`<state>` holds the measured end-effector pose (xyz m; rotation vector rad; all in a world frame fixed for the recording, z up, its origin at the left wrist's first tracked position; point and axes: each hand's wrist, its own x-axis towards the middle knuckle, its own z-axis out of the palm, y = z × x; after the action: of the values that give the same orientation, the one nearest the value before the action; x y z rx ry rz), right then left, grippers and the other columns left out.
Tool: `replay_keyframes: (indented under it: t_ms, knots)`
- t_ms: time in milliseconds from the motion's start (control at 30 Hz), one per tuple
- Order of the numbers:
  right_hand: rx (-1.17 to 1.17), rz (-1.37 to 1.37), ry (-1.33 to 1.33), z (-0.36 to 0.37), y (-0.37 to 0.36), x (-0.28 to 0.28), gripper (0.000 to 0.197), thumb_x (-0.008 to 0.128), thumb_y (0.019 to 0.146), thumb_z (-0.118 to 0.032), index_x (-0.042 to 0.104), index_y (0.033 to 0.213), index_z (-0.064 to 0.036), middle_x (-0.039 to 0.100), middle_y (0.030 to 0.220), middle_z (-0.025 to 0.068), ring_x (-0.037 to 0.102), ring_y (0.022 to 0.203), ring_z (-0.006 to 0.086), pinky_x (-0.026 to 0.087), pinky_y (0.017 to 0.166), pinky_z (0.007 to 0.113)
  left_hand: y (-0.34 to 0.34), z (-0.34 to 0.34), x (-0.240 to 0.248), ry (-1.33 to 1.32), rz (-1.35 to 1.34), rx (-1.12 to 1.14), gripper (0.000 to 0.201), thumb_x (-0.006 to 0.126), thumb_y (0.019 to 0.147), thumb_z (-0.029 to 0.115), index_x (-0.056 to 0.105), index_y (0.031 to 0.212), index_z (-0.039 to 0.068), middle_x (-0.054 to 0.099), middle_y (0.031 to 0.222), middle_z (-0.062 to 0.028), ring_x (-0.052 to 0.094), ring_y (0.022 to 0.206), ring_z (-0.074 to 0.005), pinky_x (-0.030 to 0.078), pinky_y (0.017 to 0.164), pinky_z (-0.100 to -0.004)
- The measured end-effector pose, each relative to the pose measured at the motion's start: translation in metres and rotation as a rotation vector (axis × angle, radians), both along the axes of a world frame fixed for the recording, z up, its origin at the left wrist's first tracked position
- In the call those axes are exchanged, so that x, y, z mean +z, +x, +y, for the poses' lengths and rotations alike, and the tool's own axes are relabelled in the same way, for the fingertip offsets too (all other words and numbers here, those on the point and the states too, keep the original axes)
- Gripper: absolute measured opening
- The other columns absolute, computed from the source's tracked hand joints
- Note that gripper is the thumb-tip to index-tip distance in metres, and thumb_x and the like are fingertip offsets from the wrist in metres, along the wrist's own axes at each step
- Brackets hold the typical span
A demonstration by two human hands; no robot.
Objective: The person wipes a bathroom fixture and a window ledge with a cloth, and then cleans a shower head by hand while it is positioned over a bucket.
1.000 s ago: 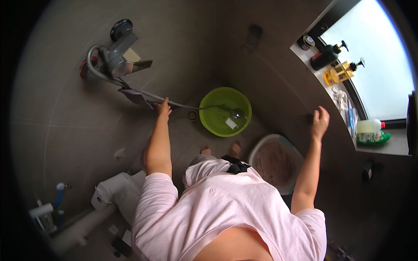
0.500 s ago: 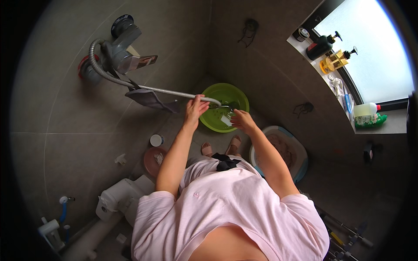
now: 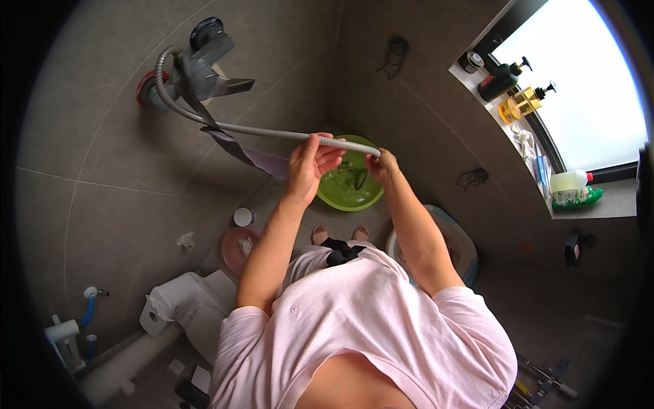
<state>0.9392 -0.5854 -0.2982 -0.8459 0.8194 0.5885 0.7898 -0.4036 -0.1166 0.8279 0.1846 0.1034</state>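
A grey flexible shower hose (image 3: 266, 132) runs from the wall tap across to my hands. My left hand (image 3: 308, 172) holds it loosely, the thumb lying over it and the fingers partly stretched out. My right hand (image 3: 383, 168) is closed round the hose's far end; what is at that end is hidden by the fingers. Beneath both hands a green basin (image 3: 349, 206) stands on the floor. It appears to hold water, with a dark shape inside that I cannot make out.
The wall mixer tap (image 3: 211, 82) is at the upper left, with a grey-purple cloth (image 3: 248, 155) hanging below. Pump bottles (image 3: 501, 82) line the window sill at right. A pink basin (image 3: 231, 258), a blue-white tub (image 3: 466, 252) and a toilet (image 3: 208, 320) surround my feet.
My right hand has moved up and now grips the hose end, which extends farther right. My left hand has shifted slightly right along the hose. The view has tilted a little.
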Motion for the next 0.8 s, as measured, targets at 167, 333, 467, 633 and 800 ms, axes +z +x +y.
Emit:
replay_keyframes:
  t_ms: [167,333,467,633,800]
  knots:
    - [0.160,-0.251,-0.162,-0.008,0.002,0.101,0.012,0.045,0.089,-0.012,0.051,0.086,-0.0009,0.056,0.071,0.0066,0.048,0.050,0.0144,0.042,0.038,0.024,-0.012,-0.010,-0.018,0.078,0.021,-0.026,0.046,0.045,0.094,0.036,0.047,0.123,0.000,0.059,0.113,-0.0144,0.059,0.101,-0.0199,0.050,0.086,-0.0308]
    - [0.231,-0.551,-0.136,-0.015,0.001,0.158,0.015,0.045,0.088,-0.012,0.053,0.097,-0.0026,0.054,0.071,0.0036,0.048,0.052,0.0113,0.041,0.037,0.022,0.005,-0.047,-0.047,0.241,0.174,-0.332,0.060,0.062,0.086,0.032,0.040,0.130,-0.003,0.049,0.124,-0.0133,0.056,0.101,-0.0151,0.047,0.084,-0.0274]
    - [0.278,-0.708,-0.086,-0.007,0.003,0.209,0.038,0.047,0.089,-0.014,0.041,0.124,-0.0011,0.055,0.073,0.0043,0.052,0.056,0.0100,0.045,0.042,0.021,0.054,-0.066,-0.065,0.490,0.290,-0.275,0.068,0.063,0.083,0.022,0.028,0.136,-0.002,0.047,0.127,-0.0138,0.056,0.103,-0.0180,0.047,0.083,-0.0287]
    - [0.277,-0.852,-0.066,0.010,-0.005,0.257,0.049,0.051,0.088,-0.017,0.035,0.131,0.0021,0.055,0.073,0.0042,0.054,0.059,0.0094,0.046,0.045,0.022,0.120,-0.093,-0.061,0.948,0.082,-0.096,0.069,0.065,0.080,0.020,0.030,0.134,-0.003,0.043,0.129,-0.0181,0.050,0.112,-0.0199,0.045,0.087,-0.0304]
    - [0.247,-1.029,-0.089,0.026,-0.016,0.287,0.050,0.052,0.087,-0.018,0.037,0.128,0.0061,0.056,0.069,0.0061,0.050,0.047,0.0096,0.043,0.038,0.021,0.155,-0.102,-0.042,0.943,-0.097,0.221,0.039,0.059,0.084,0.026,0.049,0.115,0.004,0.054,0.102,-0.0096,0.054,0.091,-0.0197,0.045,0.081,-0.0326]
